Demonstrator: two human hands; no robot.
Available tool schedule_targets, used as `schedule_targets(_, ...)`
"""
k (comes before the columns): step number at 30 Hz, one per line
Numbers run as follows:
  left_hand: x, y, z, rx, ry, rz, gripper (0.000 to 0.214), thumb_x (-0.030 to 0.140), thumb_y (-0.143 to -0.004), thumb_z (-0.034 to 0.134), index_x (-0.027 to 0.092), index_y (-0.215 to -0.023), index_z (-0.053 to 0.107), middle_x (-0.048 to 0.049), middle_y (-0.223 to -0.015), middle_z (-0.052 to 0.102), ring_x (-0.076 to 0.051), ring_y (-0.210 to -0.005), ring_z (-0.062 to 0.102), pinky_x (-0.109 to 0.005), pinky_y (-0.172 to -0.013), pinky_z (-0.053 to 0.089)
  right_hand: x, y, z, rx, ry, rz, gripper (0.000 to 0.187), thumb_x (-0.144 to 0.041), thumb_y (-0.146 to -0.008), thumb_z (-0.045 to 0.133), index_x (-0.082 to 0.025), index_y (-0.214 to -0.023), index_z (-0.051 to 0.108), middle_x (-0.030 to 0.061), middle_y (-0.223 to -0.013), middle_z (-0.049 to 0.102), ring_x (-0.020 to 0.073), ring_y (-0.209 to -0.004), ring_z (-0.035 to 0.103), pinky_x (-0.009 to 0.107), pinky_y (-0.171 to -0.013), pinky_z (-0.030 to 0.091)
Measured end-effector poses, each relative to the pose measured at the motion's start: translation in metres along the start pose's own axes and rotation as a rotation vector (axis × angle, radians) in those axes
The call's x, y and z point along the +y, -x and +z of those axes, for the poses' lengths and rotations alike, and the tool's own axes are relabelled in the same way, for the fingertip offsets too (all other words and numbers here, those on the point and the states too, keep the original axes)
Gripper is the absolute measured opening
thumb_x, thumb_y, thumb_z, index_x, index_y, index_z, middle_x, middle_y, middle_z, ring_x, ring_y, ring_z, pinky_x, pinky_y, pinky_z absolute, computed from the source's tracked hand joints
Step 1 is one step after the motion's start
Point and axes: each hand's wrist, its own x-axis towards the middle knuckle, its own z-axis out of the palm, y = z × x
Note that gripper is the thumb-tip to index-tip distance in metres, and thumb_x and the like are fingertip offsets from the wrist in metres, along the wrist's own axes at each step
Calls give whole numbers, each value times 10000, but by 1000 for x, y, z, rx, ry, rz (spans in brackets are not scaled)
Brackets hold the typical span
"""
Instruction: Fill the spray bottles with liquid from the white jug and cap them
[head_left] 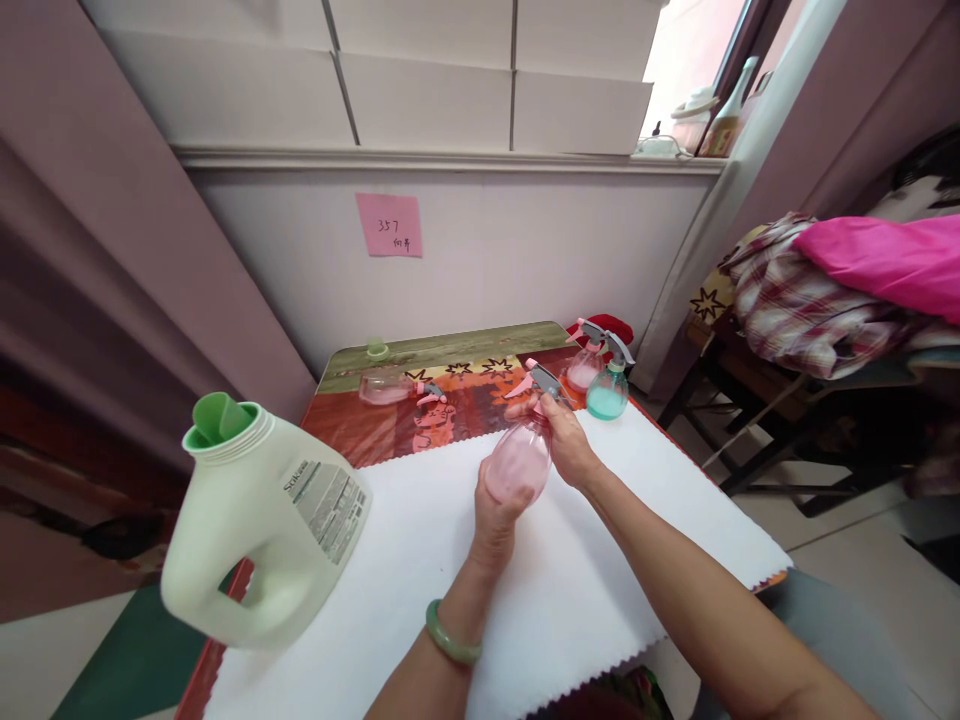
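A clear pink spray bottle (517, 462) with a pink and grey trigger head is held tilted above the white cloth (420, 560). My left hand (496, 510), with a green bangle at the wrist, wraps round the bottle's lower body. At the neck, just under the trigger head, the fingers of my right hand (564, 432) are closed. Beyond it, at the table's back right, stand a second pink spray bottle (583, 372) and a green one (607, 393), both with trigger heads. Another clear pink spray bottle (386, 389) lies on its side at the back left.
A large pale green jug (277, 540), its top uncapped, stands on the left of the table. A small green ring-shaped cap (377, 350) lies at the back edge. Clothes (795, 290) are heaped on a stool at the right. A pink note (390, 225) is on the wall.
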Motion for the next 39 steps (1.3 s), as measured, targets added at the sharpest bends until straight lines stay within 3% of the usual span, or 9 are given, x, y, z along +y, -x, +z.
schedule_targets(6, 3, 5, 5, 215, -216, 218, 864, 124, -422, 936, 328, -1187, 591, -49, -1332, 580, -364, -1344, 451, -517, -1073, 427, 2, 5, 15, 132, 12, -32, 383, -622, -880, 602, -239, -861, 591, 31, -834, 758, 214, -801, 704, 361, -796, 537)
schedule_targets(10, 3, 4, 8, 201, -265, -5, 1032, 227, -432, 955, 352, -1311, 429, -89, -1423, 496, -286, -1040, 647, -361, -675, 584, 1, 6, 19, 114, 99, -116, 337, -570, -913, 583, -239, -866, 619, 24, -864, 746, 195, -833, 682, 347, -844, 518)
schedule_targets(14, -2, 0, 4, 45, -65, -131, 1196, 483, -503, 929, 348, -1456, 219, -128, -1285, 591, -156, -597, 625, -264, -419, 440, 2, 6, 14, 123, 116, -117, 337, -566, -922, 568, -245, -852, 645, 18, -836, 727, 189, -811, 661, 339, -828, 512)
schedule_targets(17, -2, -3, 1, -10, 114, -211, 1002, 817, -722, 598, 295, -1497, 235, -105, -1066, 693, -173, -558, 616, -279, -458, 416, 1, 6, 9, 122, 113, -109, 350, -578, -908, 584, -246, -820, 652, 14, -816, 712, 181, -791, 643, 328, -812, 509)
schedule_targets(20, -1, -7, -1, -71, 215, -343, 847, 835, -842, 360, 162, -1323, 541, -120, -867, 718, -188, -601, 618, -276, -495, 392, -1, 7, 7, 77, 144, -102, 366, -587, -903, 586, -241, -815, 661, 20, -821, 706, 182, -799, 635, 325, -809, 508)
schedule_targets(24, 2, -10, -2, -154, 226, -395, 714, 732, -896, 441, 118, -1179, 671, -153, -924, 738, -197, -655, 639, -307, -561, 448, -3, 7, 6, 68, 160, -117, 372, -596, -904, 578, -241, -826, 656, 23, -833, 711, 193, -819, 646, 338, -837, 508)
schedule_targets(30, 12, -7, 0, -131, 303, -272, 543, 549, -885, 637, 236, -1323, 569, -132, -1489, 513, -309, -1284, 545, -482, -957, 520, -4, 1, 8, 84, 222, -147, 394, -608, -900, 580, -233, -828, 680, 33, -848, 734, 209, -873, 664, 357, -885, 502)
schedule_targets(35, 14, -9, -4, -24, 125, -97, 609, 413, -775, 792, 284, -1263, 451, -112, -1440, 483, -294, -1216, 568, -515, -924, 545, 6, -1, 10, 199, 183, -74, 403, -618, -898, 573, -228, -875, 674, 34, -878, 753, 204, -861, 674, 348, -862, 506)
schedule_targets(39, 9, -12, -10, 68, -101, 137, 779, 285, -632, 894, 286, -1237, 404, -79, -1335, 494, -260, -1223, 541, -466, -1059, 449, 17, -1, 14, 304, 125, -33, 397, -620, -885, 584, -230, -872, 659, 26, -864, 754, 197, -817, 675, 336, -815, 516)
